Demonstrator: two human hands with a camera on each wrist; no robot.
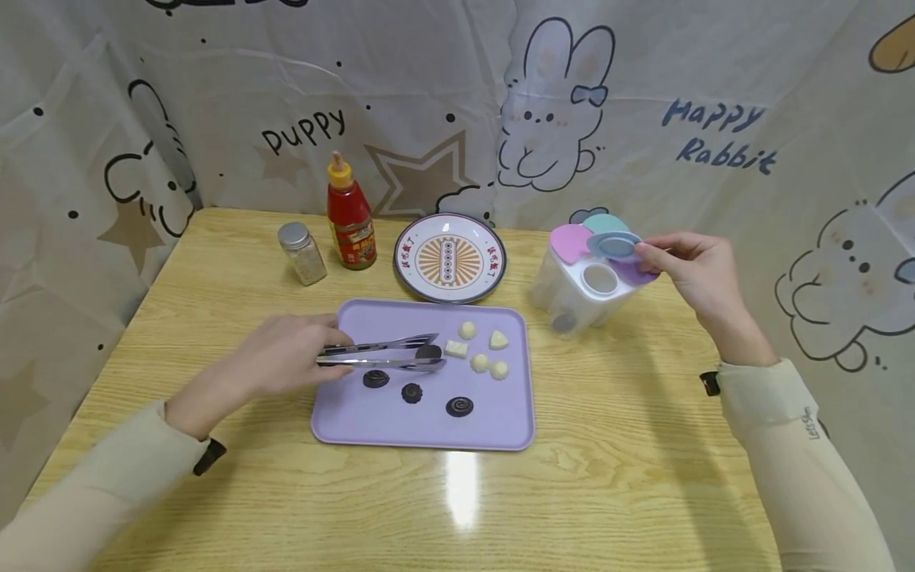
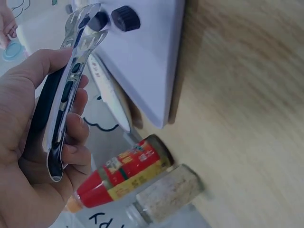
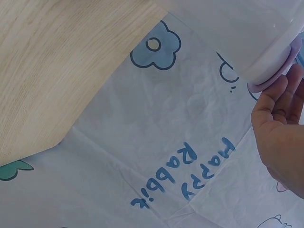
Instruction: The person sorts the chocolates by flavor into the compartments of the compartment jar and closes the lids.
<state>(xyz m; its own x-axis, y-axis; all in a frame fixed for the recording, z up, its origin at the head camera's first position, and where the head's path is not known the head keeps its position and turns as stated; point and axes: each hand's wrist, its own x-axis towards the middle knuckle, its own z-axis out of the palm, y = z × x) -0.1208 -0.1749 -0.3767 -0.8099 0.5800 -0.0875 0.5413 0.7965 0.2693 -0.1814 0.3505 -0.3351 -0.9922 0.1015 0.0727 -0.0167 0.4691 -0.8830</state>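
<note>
Gripping the metal tongs (image 1: pixel 382 355) near their hinge end, the left hand (image 1: pixel 279 357) kept its fingers curled round both arms, so the tips closed on a dark chocolate piece (image 1: pixel 429 350) over the purple tray (image 1: pixel 429 429) — squeezed, by the look of it, to keep the piece pinched. Other dark pieces and pale ones lay near on the tray. The right hand (image 1: pixel 696 266) pinched the blue lid (image 1: pixel 613 244) beside the white compartment box (image 1: pixel 582 290), leaving one round well uncovered. Between tray and box ran bare wood, while the plate (image 1: pixel 450 258), sauce bottle (image 1: pixel 350 218) and shaker (image 1: pixel 303 253) stood back near the table's far edge.
</note>
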